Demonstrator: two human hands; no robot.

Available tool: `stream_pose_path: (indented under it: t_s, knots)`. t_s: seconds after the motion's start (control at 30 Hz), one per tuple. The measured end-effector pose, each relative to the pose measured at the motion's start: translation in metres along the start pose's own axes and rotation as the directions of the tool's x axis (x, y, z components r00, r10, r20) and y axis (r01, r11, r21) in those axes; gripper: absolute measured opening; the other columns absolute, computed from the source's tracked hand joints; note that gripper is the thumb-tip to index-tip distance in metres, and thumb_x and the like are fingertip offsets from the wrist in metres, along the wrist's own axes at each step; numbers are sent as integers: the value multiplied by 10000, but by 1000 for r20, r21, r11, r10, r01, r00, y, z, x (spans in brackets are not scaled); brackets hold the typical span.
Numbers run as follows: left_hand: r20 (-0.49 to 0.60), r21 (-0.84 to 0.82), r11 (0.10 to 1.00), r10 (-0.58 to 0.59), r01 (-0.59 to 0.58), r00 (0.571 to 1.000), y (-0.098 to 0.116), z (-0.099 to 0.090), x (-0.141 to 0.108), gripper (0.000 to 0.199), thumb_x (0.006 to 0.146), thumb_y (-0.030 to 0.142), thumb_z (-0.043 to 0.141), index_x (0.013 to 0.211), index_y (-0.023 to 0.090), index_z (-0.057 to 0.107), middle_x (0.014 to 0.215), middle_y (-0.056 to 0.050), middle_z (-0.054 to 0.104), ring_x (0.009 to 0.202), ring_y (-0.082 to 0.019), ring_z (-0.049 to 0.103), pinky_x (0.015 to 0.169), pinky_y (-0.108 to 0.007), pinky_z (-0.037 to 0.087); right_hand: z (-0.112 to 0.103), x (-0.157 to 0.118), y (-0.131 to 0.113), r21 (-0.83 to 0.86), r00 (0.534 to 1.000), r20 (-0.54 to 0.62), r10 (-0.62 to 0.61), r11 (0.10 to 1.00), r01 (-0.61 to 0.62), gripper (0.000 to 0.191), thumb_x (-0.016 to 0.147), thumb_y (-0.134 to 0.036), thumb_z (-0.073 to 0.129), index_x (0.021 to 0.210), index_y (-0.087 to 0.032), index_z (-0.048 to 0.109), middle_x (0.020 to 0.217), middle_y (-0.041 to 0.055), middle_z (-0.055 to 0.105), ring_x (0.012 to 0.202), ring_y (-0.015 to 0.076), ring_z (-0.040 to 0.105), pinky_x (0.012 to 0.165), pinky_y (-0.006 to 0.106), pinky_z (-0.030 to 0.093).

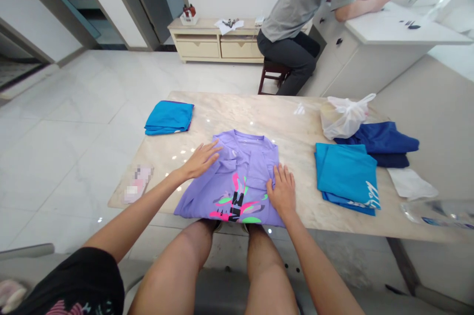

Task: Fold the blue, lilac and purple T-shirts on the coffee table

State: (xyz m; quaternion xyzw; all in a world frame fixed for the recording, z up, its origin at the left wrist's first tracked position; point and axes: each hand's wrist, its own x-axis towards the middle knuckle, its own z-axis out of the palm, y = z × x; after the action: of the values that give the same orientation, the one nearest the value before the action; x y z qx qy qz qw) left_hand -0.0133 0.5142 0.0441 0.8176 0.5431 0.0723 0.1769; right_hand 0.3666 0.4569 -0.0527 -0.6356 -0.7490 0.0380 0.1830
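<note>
A purple T-shirt (207,191) with a pink, green and black print lies on the table in front of me, its neckline facing away and its sleeves turned in over the front. My left hand (202,159) rests at its upper left side, fingers spread and touching the cloth. On the right edge of the shirt lies my right hand (283,189), flat with fingers stretched out. Neither hand grips anything. The shirt's lower edge reaches the near edge of the table.
The marble-look table (289,122) bears a folded blue garment (169,116) at left, and folded turquoise shirts (344,172), navy clothing (388,137), a white plastic bag (344,117) and a clear bottle (440,214) at right. A person (303,4) sits beyond, holding a phone.
</note>
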Motion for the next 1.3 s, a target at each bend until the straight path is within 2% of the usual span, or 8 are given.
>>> stream_pose_path:
  t_s: [0.27,0.5,0.6,0.67,0.8,0.97,1.1,1.3]
  knots:
    - [-79,168,985,-11,24,997,-26,57,-30,668,1133,501,431,1750,246,415,1836,-156,334,1724,-350,277,1388,-704,81,-6,4,0,-93,997,73,-22,995,28,658,1111,-334,357,1747,-182,422,1817,152,372,1714,352,252,1378,608,214]
    - [-98,194,980,67,-47,993,-22,38,-80,529,1091,487,503,1574,319,638,1711,-133,548,1608,-374,472,1382,-714,78,-18,-24,-20,-97,990,120,-70,992,82,580,1130,-378,367,1647,-195,556,1757,161,469,1644,390,355,1316,651,299]
    - [-140,145,987,-52,73,989,-25,29,-90,428,1102,497,486,1374,277,732,1552,-155,658,1448,-372,589,1305,-645,344,-21,-38,-19,-26,998,-25,-59,998,58,458,1123,-405,398,1412,-242,714,1595,160,623,1450,399,544,1184,636,463]
    - [-169,126,969,-191,213,967,-25,24,-85,400,1104,484,482,1276,220,729,1401,-193,693,1317,-379,633,1143,-571,506,-20,-33,-12,-5,995,-99,3,1000,-4,440,1115,-469,408,1267,-246,755,1456,202,676,1311,433,602,1067,646,527]
    - [-196,132,881,-425,454,883,-30,21,-57,448,1050,557,592,1220,161,715,1281,-234,674,1255,-438,612,1007,-560,547,-8,11,5,13,987,-142,72,997,-71,564,1066,-640,433,1263,-242,781,1415,279,635,1336,512,576,1099,730,474]
    - [-106,75,937,-332,340,937,-50,26,-15,274,1018,485,641,1057,248,774,1223,-175,714,1242,-410,610,1027,-557,520,12,79,9,62,987,-149,-56,996,65,664,1101,-676,336,1211,-237,821,1493,269,638,1452,480,531,1235,739,334]
    - [-139,69,960,-262,273,955,-70,-7,43,179,1026,395,651,999,254,758,1103,-144,777,1222,-394,641,1068,-568,490,-7,149,0,149,984,-175,-42,987,69,693,1148,-648,323,1022,-155,793,1203,253,764,1314,388,655,1168,684,424]
    - [-597,47,986,-101,160,796,-78,-131,121,444,1184,526,469,1162,127,662,1290,-99,723,1367,-321,605,1194,-533,422,-110,268,-22,254,905,-424,-10,959,129,748,1145,-606,238,1072,-57,741,1144,161,771,1066,238,737,956,457,541]
